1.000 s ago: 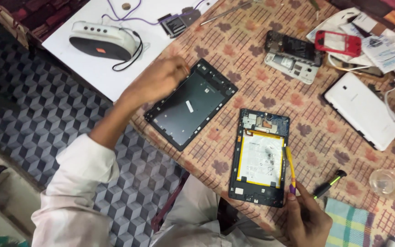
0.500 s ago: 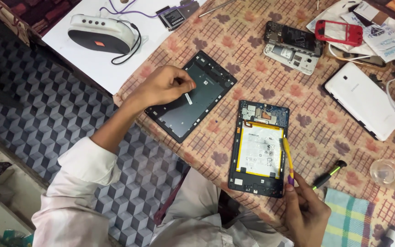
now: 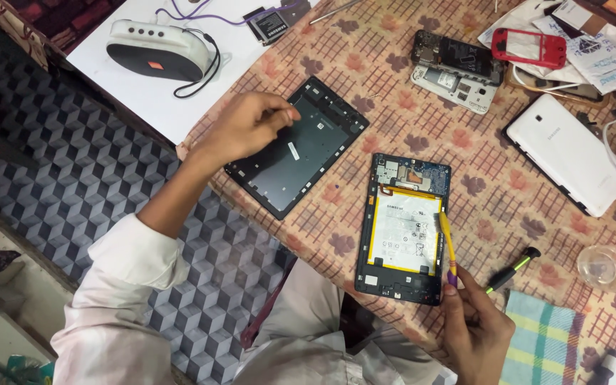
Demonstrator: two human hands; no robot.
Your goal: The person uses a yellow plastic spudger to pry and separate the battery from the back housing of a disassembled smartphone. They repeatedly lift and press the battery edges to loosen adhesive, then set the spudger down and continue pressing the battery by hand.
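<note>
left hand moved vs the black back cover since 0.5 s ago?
Yes. The left hand shifted toward the upper-left end of the black back cover, off the cover's middle.

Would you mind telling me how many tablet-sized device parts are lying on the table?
3. A black back cover under the left hand; an opened tablet with its battery showing at centre; a white tablet at right. The clutter at top right may hide others.

We see even, soft indoor light, brightest on the white board (image 3: 144, 93) toward 11 o'clock, faint shadows, floor (image 3: 51, 185) dimmer at 9 o'clock, mild softness at edges, centre sharp.
</note>
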